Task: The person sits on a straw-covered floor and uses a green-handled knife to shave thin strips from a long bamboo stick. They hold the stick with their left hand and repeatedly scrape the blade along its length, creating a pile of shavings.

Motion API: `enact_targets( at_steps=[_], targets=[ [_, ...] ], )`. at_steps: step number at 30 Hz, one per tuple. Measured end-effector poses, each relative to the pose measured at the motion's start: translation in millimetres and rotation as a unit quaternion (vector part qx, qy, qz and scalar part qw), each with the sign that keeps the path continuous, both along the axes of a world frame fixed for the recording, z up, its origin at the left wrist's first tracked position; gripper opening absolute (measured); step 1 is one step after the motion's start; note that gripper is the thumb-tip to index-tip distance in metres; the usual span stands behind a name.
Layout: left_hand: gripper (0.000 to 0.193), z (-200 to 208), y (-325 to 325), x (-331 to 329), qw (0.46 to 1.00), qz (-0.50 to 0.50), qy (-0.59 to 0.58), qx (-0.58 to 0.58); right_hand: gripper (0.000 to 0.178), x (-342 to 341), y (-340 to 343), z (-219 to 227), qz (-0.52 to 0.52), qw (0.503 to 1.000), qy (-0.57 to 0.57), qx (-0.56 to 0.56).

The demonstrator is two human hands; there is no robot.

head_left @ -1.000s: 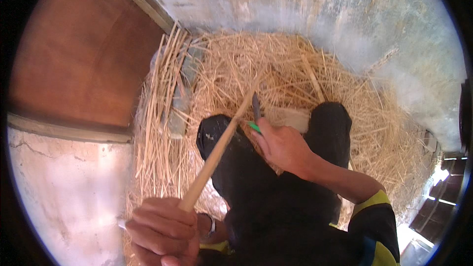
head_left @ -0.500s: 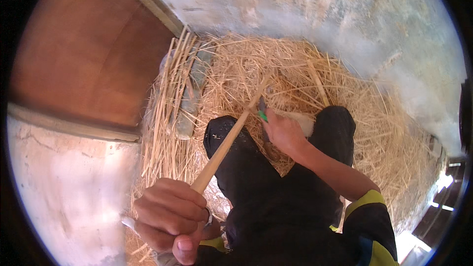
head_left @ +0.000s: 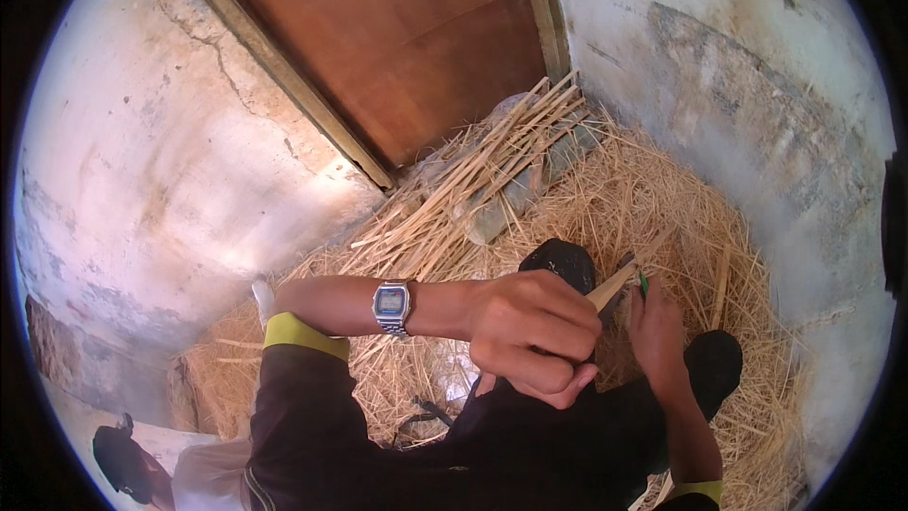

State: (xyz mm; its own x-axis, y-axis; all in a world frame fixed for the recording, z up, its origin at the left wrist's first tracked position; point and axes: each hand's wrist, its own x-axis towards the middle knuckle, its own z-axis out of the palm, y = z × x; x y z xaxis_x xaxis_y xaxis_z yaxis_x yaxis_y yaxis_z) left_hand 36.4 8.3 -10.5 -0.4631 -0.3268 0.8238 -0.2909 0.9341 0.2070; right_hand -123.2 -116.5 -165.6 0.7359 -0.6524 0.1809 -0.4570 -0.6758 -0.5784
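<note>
My left hand [head_left: 534,331] is closed around a pale bamboo-like strip [head_left: 613,287], its knuckles up. The strip slants away to the right, past my right hand. My right hand [head_left: 655,326] is closed on a knife [head_left: 644,284] with a green part and a dark, slim blade; most of its handle is hidden in my fingers. The blade lies against or right beside the strip; contact cannot be made out exactly. Both hands are above my dark-trousered legs.
A pile of split strips [head_left: 473,180] lies across stones [head_left: 492,218] by the brown door [head_left: 407,38]. Straw-like shavings [head_left: 653,180] cover the floor around my knees. Weathered walls [head_left: 161,151] stand on both sides. Another person's foot [head_left: 123,464] shows at the lower left.
The view has turned left. My left hand has come from the lower left to close beside my right hand, and less of the strip shows between them. Both hands keep their hold.
</note>
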Motion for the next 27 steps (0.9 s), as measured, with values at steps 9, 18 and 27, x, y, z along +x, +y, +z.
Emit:
enact_targets(
  at_steps=[9, 18, 27],
  targets=[
    [0.036, -5.2, -10.6, -14.4, 0.999, -0.005, 0.039, -0.033, 0.021, -7.1, -6.5, -13.7, -0.024, 0.999, -0.036, -0.012],
    [0.035, -5.4, -15.3, -3.3, 0.996, 0.014, 0.066, -0.052, 0.018, -3.8, -16.7, -46.4, -0.055, 0.997, -0.023, -0.042],
    [0.035, -8.4, -9.3, 3.0, 0.991, 0.04, 0.121, -0.046, 0.02, 7.1, 14.7, 7.7, 0.011, 0.981, -0.175, 0.081]
  ],
)
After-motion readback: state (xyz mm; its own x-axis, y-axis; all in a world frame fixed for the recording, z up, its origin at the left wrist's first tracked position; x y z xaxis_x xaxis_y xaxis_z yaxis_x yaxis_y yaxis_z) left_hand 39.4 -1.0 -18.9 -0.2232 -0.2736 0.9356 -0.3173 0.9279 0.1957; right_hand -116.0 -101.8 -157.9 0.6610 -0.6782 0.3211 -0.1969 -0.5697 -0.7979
